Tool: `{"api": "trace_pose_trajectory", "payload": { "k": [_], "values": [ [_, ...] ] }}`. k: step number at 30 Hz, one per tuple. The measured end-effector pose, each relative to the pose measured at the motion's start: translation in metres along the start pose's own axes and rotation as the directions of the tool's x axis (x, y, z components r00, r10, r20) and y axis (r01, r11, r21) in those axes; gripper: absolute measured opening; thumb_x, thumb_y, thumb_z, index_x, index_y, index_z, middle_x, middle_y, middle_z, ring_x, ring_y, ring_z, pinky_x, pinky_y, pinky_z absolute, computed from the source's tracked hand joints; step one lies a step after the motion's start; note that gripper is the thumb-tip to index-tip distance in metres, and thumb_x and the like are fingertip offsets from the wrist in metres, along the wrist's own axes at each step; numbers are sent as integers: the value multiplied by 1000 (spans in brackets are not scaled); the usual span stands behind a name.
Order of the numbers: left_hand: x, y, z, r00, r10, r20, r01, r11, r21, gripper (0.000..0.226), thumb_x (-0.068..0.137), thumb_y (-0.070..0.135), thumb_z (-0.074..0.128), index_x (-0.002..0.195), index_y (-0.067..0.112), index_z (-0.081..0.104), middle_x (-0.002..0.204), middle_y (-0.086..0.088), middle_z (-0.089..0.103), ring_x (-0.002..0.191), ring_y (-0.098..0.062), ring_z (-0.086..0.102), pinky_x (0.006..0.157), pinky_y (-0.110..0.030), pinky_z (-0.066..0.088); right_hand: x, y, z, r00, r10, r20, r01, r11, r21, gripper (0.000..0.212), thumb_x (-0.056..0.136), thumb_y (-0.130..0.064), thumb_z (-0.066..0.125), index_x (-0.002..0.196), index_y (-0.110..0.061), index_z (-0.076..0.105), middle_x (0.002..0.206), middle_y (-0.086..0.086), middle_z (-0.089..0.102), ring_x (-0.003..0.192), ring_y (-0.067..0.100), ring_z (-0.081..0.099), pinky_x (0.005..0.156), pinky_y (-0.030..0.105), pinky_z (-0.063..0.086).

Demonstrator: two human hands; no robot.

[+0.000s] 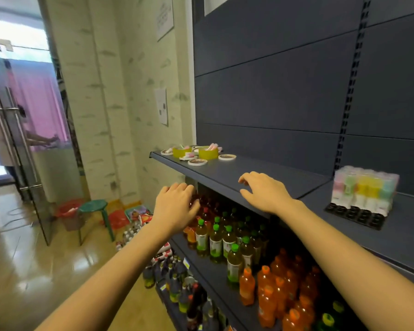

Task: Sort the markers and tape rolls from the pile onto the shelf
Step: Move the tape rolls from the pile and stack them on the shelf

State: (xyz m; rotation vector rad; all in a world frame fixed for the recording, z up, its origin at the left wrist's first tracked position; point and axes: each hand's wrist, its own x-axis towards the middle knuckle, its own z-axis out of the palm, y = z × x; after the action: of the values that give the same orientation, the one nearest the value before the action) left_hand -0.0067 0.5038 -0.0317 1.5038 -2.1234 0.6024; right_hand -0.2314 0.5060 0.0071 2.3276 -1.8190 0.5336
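A pile of yellow tape rolls (pixel 208 153), flat white-rimmed tape rolls (pixel 197 161) and pale pink markers (pixel 213 146) lies at the far left end of the dark grey shelf (pixel 253 174). My right hand (pixel 263 191) hovers over the shelf's front edge, fingers spread, holding nothing. My left hand (pixel 176 206) is in front of and below the shelf edge, fingers loosely curled, with nothing visible in it. Both hands are well short of the pile.
A shrink-wrapped pack of pastel items (pixel 363 191) stands on a black tray on the shelf to the right. Lower shelves hold green-capped (pixel 215 242) and orange bottles (pixel 265 304). A green stool (pixel 93 207) and baskets stand on the floor at left, by a glass door.
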Motion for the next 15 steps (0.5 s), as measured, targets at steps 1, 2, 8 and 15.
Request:
{"api": "trace_pose_trajectory", "payload": {
  "k": [1,2,8,15],
  "values": [
    [3,-8,4,1000,-2,10,2,1000,4,32,92,42,40,105,19,57,107,1,62,103,-19,55,86,-31,36,8,-3,4,1000,4,-1,-4,1000,0,36,97,-32,42,132,-24,44,135,-3,48,121,19,47,90,37,44],
    [6,-18,9,1000,-4,18,4,1000,7,33,92,42,40,106,19,57,108,1,62,104,-19,55,87,-31,37,19,-8,10,1000,11,-5,-11,1000,3,36,97,-32,42,132,-24,45,134,-3,49,120,18,48,90,37,44],
    [29,-67,43,999,-32,33,33,999,-22,34,93,43,38,110,20,56,111,3,61,105,-16,54,89,-30,37,86,-23,40,998,46,30,-46,999,1,34,97,-32,41,130,-24,46,133,-2,50,119,20,50,89,37,44],
    [87,-115,97,999,-47,17,49,996,-71,33,93,42,39,104,19,58,106,2,62,100,-16,55,85,-29,38,174,-17,79,995,94,38,-94,996,-11,33,96,-33,43,128,-25,49,131,-2,53,118,22,51,90,39,44]
  ]
}}
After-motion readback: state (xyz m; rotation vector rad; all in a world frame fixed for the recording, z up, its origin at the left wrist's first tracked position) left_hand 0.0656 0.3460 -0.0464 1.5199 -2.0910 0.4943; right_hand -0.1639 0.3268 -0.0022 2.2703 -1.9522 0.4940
